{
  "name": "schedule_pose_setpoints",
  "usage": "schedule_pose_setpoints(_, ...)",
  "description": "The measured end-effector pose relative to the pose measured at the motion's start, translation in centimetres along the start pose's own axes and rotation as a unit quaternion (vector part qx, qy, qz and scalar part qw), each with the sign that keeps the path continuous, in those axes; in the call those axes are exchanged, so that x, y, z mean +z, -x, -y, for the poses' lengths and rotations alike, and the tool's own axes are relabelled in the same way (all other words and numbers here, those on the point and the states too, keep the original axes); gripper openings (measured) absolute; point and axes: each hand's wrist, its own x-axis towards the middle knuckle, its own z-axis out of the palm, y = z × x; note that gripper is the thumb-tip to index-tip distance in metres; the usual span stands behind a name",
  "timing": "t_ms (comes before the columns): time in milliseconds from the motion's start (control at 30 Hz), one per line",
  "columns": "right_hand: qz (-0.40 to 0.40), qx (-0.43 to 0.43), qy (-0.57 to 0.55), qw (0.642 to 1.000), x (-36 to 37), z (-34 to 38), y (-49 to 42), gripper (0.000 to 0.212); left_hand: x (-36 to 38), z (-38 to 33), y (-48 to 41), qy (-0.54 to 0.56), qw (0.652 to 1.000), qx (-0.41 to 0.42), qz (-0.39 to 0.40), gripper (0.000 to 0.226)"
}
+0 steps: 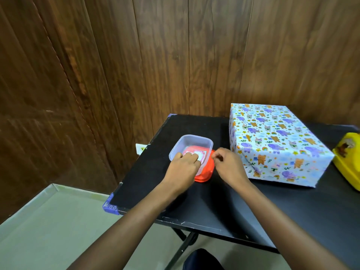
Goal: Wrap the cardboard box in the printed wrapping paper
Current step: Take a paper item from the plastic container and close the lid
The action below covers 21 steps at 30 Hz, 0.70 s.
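Cardboard box (276,141) wrapped, untouched, left hand (185,162) in clear tub (194,140), perhaps pinching paper (201,153), right hand (228,164) curled, empty.

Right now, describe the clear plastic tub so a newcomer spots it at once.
Start at the black table against the wood-panelled wall. Left of the large box wrapped in animal-print paper, near the table's left edge, sits a clear rectangular plastic tub. It alone is see-through, rests on a red lid, and has the left hand reaching into it.
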Motion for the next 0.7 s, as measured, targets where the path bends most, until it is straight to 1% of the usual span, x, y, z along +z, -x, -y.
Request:
schedule_pose_setpoints(33,-0.012,-0.003,-0.008,1.000,-0.1,0.3,-0.3,0.019,0.0,0.0,0.1,0.021,1.000,-0.007,-0.002,0.010)
schedule_pose_setpoints(67,-0.019,-0.008,-0.009,1.000,-0.2,0.6,-0.8,0.020,0.3,0.2,0.0,0.047,0.999,-0.011,-0.013,0.006)
schedule_pose_setpoints(100,-0.020,-0.012,-0.003,1.000,-0.2,0.9,-1.5,0.021,0.4,0.6,-0.2,0.097,0.994,-0.042,-0.017,0.019)
schedule_pose_setpoints(167,0.006,-0.021,0.027,0.999,-0.1,1.3,-3.5,0.025,-0.3,1.8,-0.8,0.183,0.976,-0.116,0.011,0.031)
schedule_pose_setpoints(200,0.035,-0.030,0.054,0.997,0.1,1.6,-4.7,0.027,-0.5,2.6,-1.2,0.222,0.963,-0.151,0.005,0.033)
schedule_pose_setpoints(267,0.120,-0.060,0.122,0.983,0.7,2.1,-6.8,0.030,-0.5,4.0,-2.2,0.243,0.949,-0.203,0.002,0.029)
schedule_pose_setpoints(300,0.173,-0.072,0.161,0.969,1.3,2.3,-7.8,0.029,-0.3,4.6,-2.7,0.239,0.946,-0.216,0.018,0.027)
schedule_pose_setpoints(367,0.278,-0.079,0.249,0.924,2.8,2.9,-8.6,0.026,0.0,5.0,-3.1,0.227,0.948,-0.218,0.055,0.026)
schedule_pose_setpoints(400,0.321,-0.078,0.283,0.900,3.5,3.2,-8.7,0.028,0.3,5.1,-3.3,0.218,0.950,-0.212,0.071,0.026)
schedule_pose_setpoints(433,0.351,-0.068,0.300,0.884,4.2,3.3,-8.8,0.033,0.2,4.9,-3.2,0.204,0.954,-0.202,0.086,0.027)
schedule_pose_setpoints(467,0.363,-0.065,0.307,0.878,4.8,3.3,-9.0,0.037,0.6,5.0,-3.3,0.196,0.957,-0.192,0.093,0.027)
schedule_pose_setpoints(533,0.351,-0.066,0.304,0.883,5.6,3.0,-9.3,0.042,1.1,5.0,-3.4,0.205,0.958,-0.180,0.089,0.026)
schedule_pose_setpoints(600,0.343,-0.051,0.292,0.891,6.1,2.7,-9.9,0.043,1.4,5.3,-3.4,0.237,0.949,-0.193,0.076,0.025)
schedule_pose_setpoints(700,0.351,-0.033,0.295,0.888,6.4,2.6,-10.3,0.048,1.6,5.9,-3.3,0.286,0.931,-0.224,0.043,0.025)
